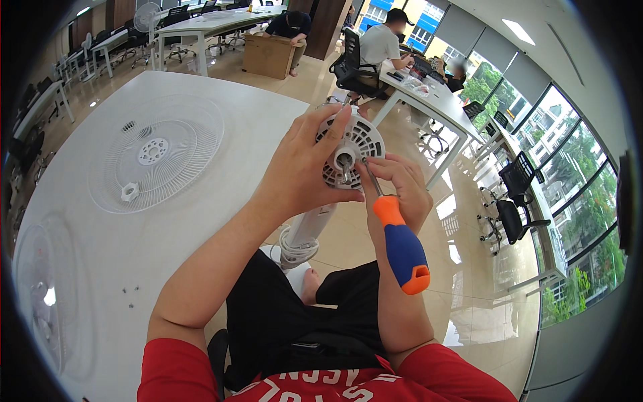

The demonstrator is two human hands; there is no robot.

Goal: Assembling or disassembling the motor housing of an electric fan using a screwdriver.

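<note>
a: where's the work sitting right now?

b: off the desk (100, 268) altogether. the white fan motor housing (351, 149) is held up in the air past the desk's right edge, above the person's lap, with the fan's white stem (309, 226) and its coiled cord (295, 249) hanging below it.

a: and the hands?

b: the left hand (301, 171) is wrapped around the housing's left side, fingers curled over the rim, closed firmly on it. the right hand (402, 184) is pinched shut on the metal shank of a screwdriver (400, 242), up near the tip; the orange and blue handle hangs free below the hand.

a: so the tip is at the housing's face?

b: yes, just beside the central shaft (345, 161). whether it's seated in a screw head i can't tell, it's too small.

a: how would you do this well?

b: i'd judge that keeping the shank square to the face matters most, and the left hand should brace the housing so it doesn't twist. holding so near the tip gives aim but little torque.

a: anything loose around?

b: the front grille (157, 153) lies flat toward the desk's far side, a white plastic nut (129, 193) resting on it, and a few tiny screws (130, 293) sit nearer the front edge.
</note>
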